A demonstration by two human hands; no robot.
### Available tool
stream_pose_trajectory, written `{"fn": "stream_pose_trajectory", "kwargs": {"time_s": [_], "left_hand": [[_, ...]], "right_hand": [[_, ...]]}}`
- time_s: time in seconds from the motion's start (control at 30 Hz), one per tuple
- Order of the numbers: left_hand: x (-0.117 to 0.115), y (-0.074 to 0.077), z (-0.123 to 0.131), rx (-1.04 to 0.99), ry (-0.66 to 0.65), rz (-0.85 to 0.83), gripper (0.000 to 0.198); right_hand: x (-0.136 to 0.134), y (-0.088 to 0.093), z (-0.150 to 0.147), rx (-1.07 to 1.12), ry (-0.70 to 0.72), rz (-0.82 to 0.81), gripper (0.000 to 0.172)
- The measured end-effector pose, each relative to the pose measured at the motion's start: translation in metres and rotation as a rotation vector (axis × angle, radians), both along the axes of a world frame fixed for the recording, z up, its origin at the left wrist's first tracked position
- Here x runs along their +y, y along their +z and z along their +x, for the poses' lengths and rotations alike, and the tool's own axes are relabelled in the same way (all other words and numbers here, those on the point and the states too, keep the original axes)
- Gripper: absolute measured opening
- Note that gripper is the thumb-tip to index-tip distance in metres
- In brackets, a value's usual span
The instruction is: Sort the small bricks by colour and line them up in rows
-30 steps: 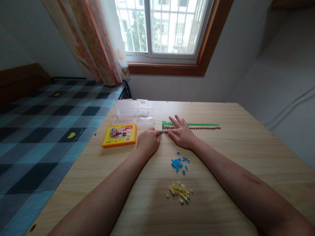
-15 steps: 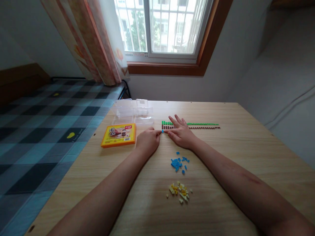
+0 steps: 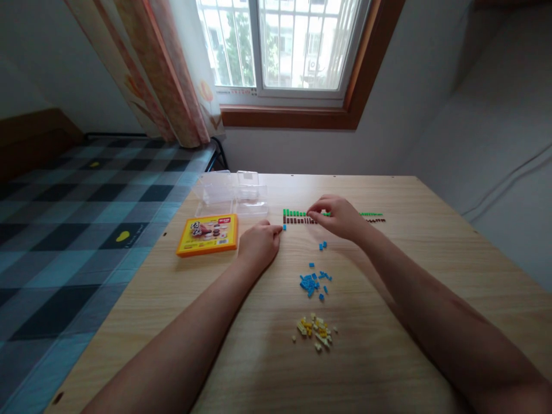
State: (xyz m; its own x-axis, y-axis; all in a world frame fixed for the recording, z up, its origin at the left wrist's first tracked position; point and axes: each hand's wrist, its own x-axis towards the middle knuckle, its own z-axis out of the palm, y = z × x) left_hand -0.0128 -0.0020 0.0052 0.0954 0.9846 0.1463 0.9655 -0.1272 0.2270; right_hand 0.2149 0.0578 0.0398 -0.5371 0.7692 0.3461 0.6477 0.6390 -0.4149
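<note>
My left hand (image 3: 259, 244) rests on the table with its fingers curled and the index finger pointing right. That fingertip touches or nearly touches a small blue brick (image 3: 284, 227). Just above the blue brick runs a row of dark brown bricks (image 3: 295, 221), with a row of green bricks (image 3: 293, 213) behind it. My right hand (image 3: 336, 216) is over the middle of both rows, thumb and index finger pinched together. Whether anything sits in that pinch is too small to see. The hand hides part of the rows.
Two blue bricks (image 3: 322, 246) lie in front of my right hand. Nearer are a pile of blue bricks (image 3: 309, 284) and a pile of yellow and cream bricks (image 3: 318, 331). A yellow-orange box (image 3: 207, 236) and open clear plastic cases (image 3: 233, 195) stand on the left.
My right hand has lifted from beside the blue brick, moved right and gone from spread fingers to a pinch. Two blue bricks now show where it was. My left hand stays put.
</note>
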Motion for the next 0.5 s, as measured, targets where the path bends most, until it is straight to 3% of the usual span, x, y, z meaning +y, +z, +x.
{"fn": "stream_pose_trajectory", "kwargs": {"time_s": [0.1,0.17,0.3,0.5], "left_hand": [[0.0,0.001,0.0,-0.01,-0.005,-0.015,0.033],[0.0,0.002,0.001,-0.017,-0.004,-0.016,0.033],[0.0,0.0,0.0,-0.015,0.002,-0.011,0.032],[0.001,-0.003,-0.002,-0.017,-0.009,-0.008,0.032]], "right_hand": [[-0.003,0.021,0.015,-0.266,0.064,-0.185,0.012],[-0.006,0.025,0.021,-0.365,0.1,-0.262,0.007],[-0.005,0.017,0.02,-0.395,0.193,-0.367,0.006],[-0.006,0.008,0.008,-0.481,0.176,-0.382,0.008]]}}
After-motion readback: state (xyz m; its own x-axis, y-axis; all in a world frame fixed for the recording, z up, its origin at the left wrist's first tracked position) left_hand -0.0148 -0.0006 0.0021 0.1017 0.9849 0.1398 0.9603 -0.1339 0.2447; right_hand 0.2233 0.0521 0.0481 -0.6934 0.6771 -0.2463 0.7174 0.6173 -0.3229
